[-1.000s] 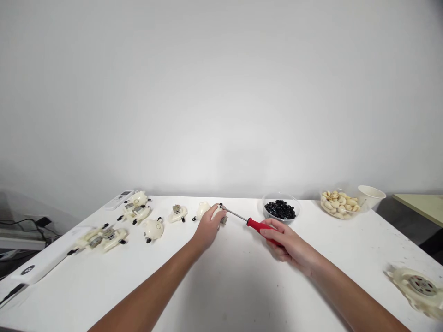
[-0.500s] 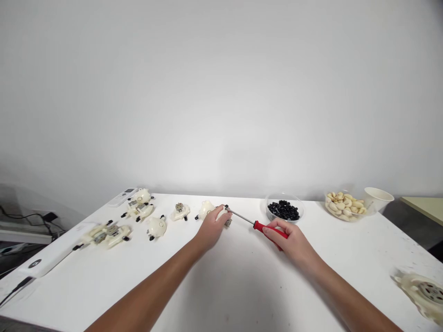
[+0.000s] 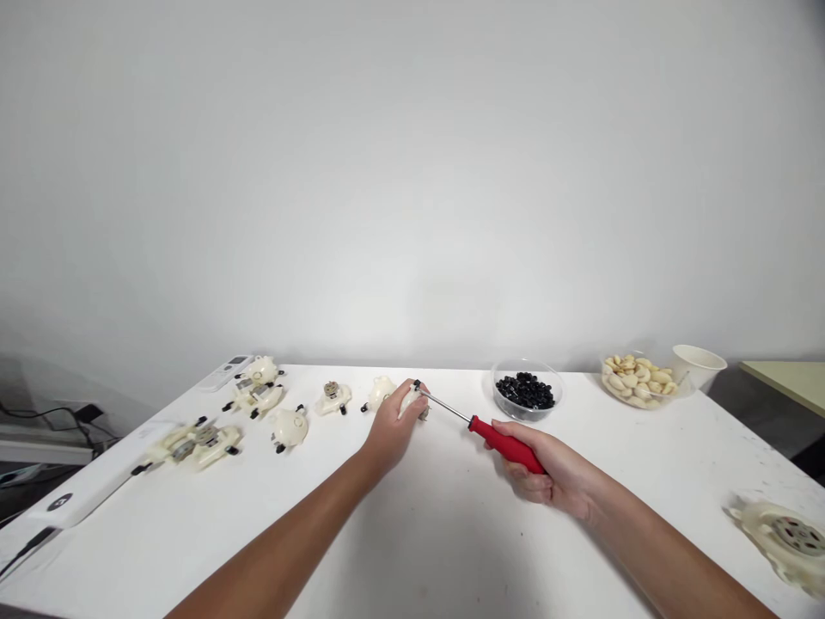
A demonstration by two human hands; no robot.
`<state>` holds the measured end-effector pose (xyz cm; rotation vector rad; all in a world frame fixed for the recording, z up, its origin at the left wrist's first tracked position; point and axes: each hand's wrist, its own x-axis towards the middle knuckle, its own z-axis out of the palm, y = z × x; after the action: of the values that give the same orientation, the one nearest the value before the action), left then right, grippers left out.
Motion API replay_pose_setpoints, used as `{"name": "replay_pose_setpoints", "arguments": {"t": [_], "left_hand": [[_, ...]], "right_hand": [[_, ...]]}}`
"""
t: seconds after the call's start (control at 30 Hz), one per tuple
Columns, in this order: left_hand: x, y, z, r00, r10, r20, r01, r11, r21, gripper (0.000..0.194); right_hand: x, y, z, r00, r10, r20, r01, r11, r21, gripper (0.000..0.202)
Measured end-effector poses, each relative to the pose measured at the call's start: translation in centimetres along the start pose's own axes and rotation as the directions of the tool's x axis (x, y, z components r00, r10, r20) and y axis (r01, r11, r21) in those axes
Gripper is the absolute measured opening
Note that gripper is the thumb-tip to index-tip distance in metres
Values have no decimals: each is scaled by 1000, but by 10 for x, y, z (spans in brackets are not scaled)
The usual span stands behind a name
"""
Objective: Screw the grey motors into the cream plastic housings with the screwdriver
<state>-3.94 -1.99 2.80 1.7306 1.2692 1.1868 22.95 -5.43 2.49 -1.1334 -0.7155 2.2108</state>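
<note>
My left hand (image 3: 393,426) is closed around a cream plastic motor housing (image 3: 408,401) with a black piece at its top corner. In my right hand (image 3: 538,468) lies the red handle of a screwdriver (image 3: 506,443), fingers wrapped round it. The metal shaft slants up to the left, and its tip meets the black piece beside my left thumb. Just left of my left hand sits another cream housing (image 3: 379,392) with a black foot. Part of the held housing is hidden by my fingers.
Several cream housings (image 3: 290,427) stand on the white table's left. A clear bowl of black parts (image 3: 525,391), a clear bowl of cream pieces (image 3: 638,380) and a white cup (image 3: 699,365) are at the back right. Another housing (image 3: 779,537) is at the right edge. A white power strip (image 3: 96,486) lies left.
My right hand has turned and shifted its hold on the screwdriver handle, now gripping more from below with the palm turned. My left hand keeps hold of the housing; the view shifted slightly.
</note>
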Motion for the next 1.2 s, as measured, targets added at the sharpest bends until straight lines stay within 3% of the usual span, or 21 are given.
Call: {"name": "replay_pose_setpoints", "arguments": {"t": [0.13, 0.27, 0.37, 0.5, 0.67, 0.87, 0.93, 1.1, 1.2], "left_hand": [[-3, 8, 0, 997, 66, -48, -65, 998, 15, 17], [-2, 8, 4, 998, -14, -63, 9, 997, -76, 22], [-2, 5, 8, 994, -102, -30, 96, 982, -165, 27], [-11, 7, 15, 992, -68, 108, 87, 980, -178, 29], [-27, 18, 21, 925, 35, 378, -72, 994, 85, 31], [-29, 19, 24, 919, 97, 383, -159, 978, 134, 37], [-27, 17, 25, 920, 133, 369, -190, 974, 124, 38], [-25, 16, 23, 922, 249, 297, -300, 944, 139, 36], [-24, 18, 22, 910, 316, 268, -360, 923, 134, 35]], "right_hand": [[5, 1, -1, 989, 57, 139, -65, 997, 52, 39], [2, 2, 5, 982, -109, 153, 112, 994, -9, 39], [-3, 3, 12, 948, -283, 148, 297, 952, -79, 24], [-1, 7, 14, 880, -460, 120, 475, 851, -224, 21], [5, 13, 16, 821, -569, 54, 509, 685, -522, 26], [0, 14, 21, 725, -685, 66, 521, 483, -704, 24], [0, 14, 22, 725, -687, 58, 529, 500, -686, 23], [1, 13, 23, 783, -622, 31, 509, 611, -606, 29], [0, 12, 24, 776, -630, 17, 521, 626, -580, 27]]}}
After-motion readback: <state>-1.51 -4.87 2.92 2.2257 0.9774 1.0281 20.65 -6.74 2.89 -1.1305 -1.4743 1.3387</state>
